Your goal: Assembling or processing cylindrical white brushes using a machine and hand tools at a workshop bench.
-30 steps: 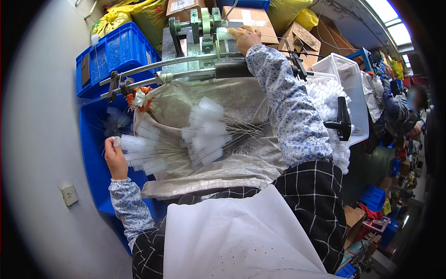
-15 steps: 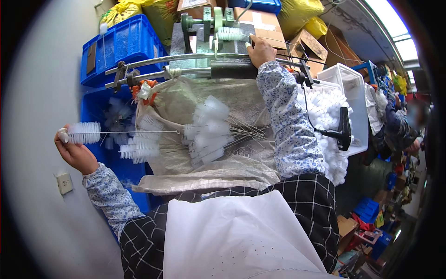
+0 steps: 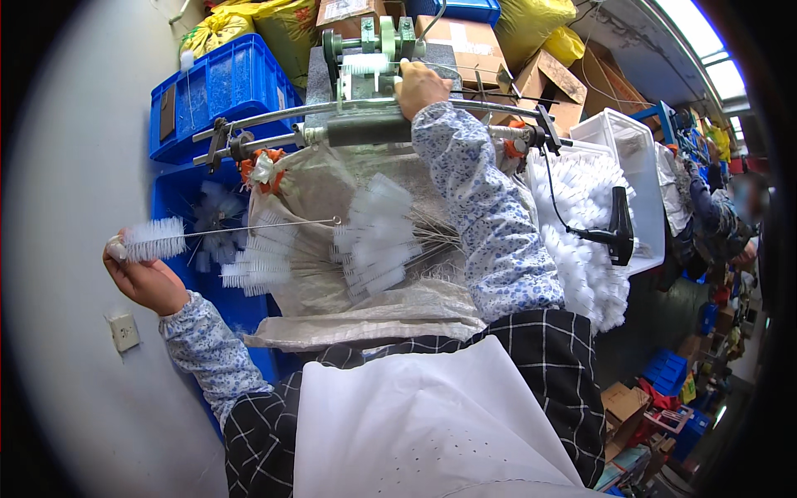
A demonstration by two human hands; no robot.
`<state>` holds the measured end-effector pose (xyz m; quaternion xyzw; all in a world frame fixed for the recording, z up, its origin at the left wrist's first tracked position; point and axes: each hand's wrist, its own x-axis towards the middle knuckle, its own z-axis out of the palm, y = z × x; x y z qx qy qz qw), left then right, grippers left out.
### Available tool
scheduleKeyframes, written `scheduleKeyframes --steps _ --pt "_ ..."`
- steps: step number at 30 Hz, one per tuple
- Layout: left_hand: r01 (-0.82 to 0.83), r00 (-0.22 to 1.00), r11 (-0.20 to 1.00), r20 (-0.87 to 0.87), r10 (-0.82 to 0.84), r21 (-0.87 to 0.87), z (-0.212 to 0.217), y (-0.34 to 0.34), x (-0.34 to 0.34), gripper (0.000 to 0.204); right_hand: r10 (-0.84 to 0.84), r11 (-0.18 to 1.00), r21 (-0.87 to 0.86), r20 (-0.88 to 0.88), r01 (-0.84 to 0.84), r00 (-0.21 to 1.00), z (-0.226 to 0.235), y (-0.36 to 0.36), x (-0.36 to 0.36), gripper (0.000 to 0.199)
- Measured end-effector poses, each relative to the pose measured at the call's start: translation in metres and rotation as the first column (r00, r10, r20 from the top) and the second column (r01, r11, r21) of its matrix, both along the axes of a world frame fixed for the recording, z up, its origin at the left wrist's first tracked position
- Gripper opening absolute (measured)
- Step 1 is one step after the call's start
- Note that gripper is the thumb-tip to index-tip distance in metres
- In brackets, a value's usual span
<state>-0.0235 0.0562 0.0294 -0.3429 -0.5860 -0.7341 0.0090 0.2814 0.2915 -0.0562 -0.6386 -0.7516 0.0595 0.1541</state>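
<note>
My left hand, out at the left by the wall, pinches the bristle end of a white bottle brush. Its thin wire handle points right and ends in a small loop. My right hand is closed at the base of a second bottle brush, whose wire runs on to the right past my fingers; the exact grip is partly hidden. That brush lies sideways in front of a green machine. Just below my right hand, a dark sleeve sits on the metal rails.
Loose brushes lie fanned on a pale woven sack before me. Blue crates stand at the left. At the right are a heap of white brushes, a clear bin and a black hair dryer. Another person sits far right.
My right hand has moved left along the rails, and the second brush and dark sleeve have shifted left too. The brush in my left hand now tilts, its loop end raised.
</note>
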Motion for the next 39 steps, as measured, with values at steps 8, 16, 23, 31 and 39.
scheduleKeyframes --steps 8,16,23,31,39 --pt "-0.05 0.998 0.997 0.041 0.048 0.057 0.003 -0.014 -0.012 0.025 0.023 0.999 -0.045 0.053 -0.021 0.998 -0.004 0.018 0.08 0.036" --pt "0.4 0.858 0.908 0.296 -0.419 0.128 -0.019 0.025 0.026 0.018 0.022 0.996 -0.088 0.311 0.005 0.95 -0.001 0.058 0.123 0.029" --pt "0.734 0.52 0.649 0.451 -0.726 0.199 -0.039 0.056 0.096 0.017 0.099 0.982 -0.158 -0.042 -0.105 0.994 -0.002 0.063 0.22 0.026" --pt "0.756 0.611 0.655 0.35 -0.71 0.009 -0.048 0.061 0.184 0.006 0.388 0.466 -0.496 -0.63 -0.733 0.673 0.079 -0.079 0.09 0.026" --pt "0.241 0.794 0.556 -0.168 -0.584 -0.795 -0.047 0.001 0.095 0.02 0.27 0.918 0.293 0.034 -0.268 0.962 0.014 -0.024 0.08 0.022"
